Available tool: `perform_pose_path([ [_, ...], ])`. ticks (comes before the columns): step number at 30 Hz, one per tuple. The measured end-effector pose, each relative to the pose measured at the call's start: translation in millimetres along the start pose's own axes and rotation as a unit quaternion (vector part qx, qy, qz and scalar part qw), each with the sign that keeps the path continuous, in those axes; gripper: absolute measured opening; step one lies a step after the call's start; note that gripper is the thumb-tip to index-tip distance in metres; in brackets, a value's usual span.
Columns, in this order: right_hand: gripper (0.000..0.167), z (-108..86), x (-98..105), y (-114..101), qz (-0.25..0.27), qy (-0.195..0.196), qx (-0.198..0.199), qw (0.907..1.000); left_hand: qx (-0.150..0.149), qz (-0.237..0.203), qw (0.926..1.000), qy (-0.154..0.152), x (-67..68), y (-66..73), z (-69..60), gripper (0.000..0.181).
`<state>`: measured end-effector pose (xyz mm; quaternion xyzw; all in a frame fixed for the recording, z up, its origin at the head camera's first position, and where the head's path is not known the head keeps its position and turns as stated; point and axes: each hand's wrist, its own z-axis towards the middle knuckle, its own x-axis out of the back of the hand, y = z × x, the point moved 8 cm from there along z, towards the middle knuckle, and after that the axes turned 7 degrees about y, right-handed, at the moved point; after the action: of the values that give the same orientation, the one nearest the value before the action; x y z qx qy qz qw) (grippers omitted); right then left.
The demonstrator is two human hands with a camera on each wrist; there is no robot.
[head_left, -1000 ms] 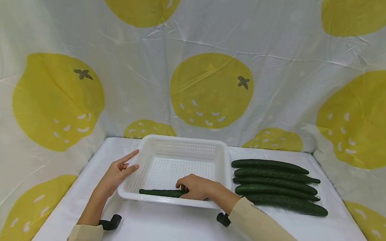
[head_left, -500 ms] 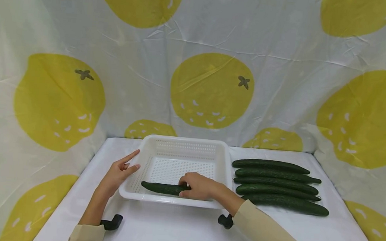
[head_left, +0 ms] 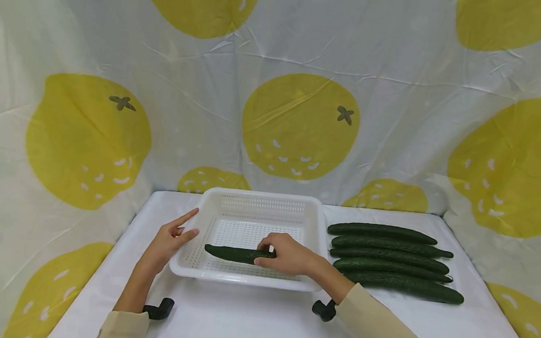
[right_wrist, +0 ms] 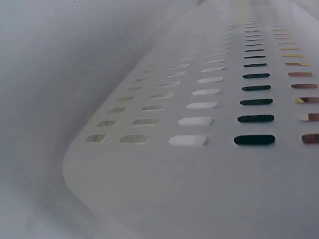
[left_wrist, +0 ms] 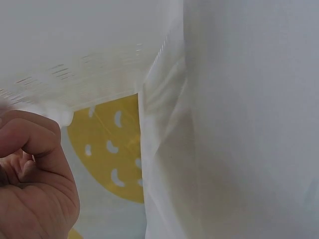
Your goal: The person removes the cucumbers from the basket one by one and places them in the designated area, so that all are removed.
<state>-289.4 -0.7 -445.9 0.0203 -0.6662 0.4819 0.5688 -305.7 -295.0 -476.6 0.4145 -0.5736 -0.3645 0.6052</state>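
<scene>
In the head view my right hand [head_left: 288, 255] grips one end of a dark green cucumber [head_left: 232, 254] inside the white perforated plastic basket [head_left: 244, 280]. The cucumber lies crosswise over the basket floor; whether it touches the floor I cannot tell. Its right end is hidden by the hand. My left hand [head_left: 163, 246] holds the basket's left rim, thumb on top and index finger stretched along the edge. Curled fingers [left_wrist: 32, 142] show below the rim in the left wrist view. Through the slots of the basket wall [right_wrist: 164, 199], the right wrist view shows dark green.
Several cucumbers [head_left: 392, 272] lie stacked side by side on the white-covered table [head_left: 250, 319], right of the basket. A lemon-printed cloth [head_left: 198, 122] hangs behind and along both sides. Black wrist-camera mounts [head_left: 324, 310] stick out below the wrists.
My right hand has moved the cucumber away from the basket's near wall toward its middle. The left hand stays at the left rim. The view has shifted slightly.
</scene>
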Motion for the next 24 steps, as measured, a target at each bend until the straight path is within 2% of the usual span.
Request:
perform_pose_path([
  [5,0.037,-2.4,13,-2,0.02,0.042,0.005,0.9989,0.004,0.006,1.0,0.002,0.8,-1.2,0.5,0.067],
  [9,0.037,-5.0,24,-8,0.034,0.054,0.012,0.9978,0.005,0.003,1.0,-0.001,0.7,0.6,-0.4,0.067],
  [19,0.034,-20.0,59,-23,0.03,0.096,0.032,0.9944,0.007,0.004,1.0,0.0,0.8,21.0,-11.2,0.066],
  [24,0.033,-32.8,79,-19,0.03,0.112,0.03,0.9928,0.009,0.007,0.9999,-0.001,1.8,14.2,-6.0,0.066],
])
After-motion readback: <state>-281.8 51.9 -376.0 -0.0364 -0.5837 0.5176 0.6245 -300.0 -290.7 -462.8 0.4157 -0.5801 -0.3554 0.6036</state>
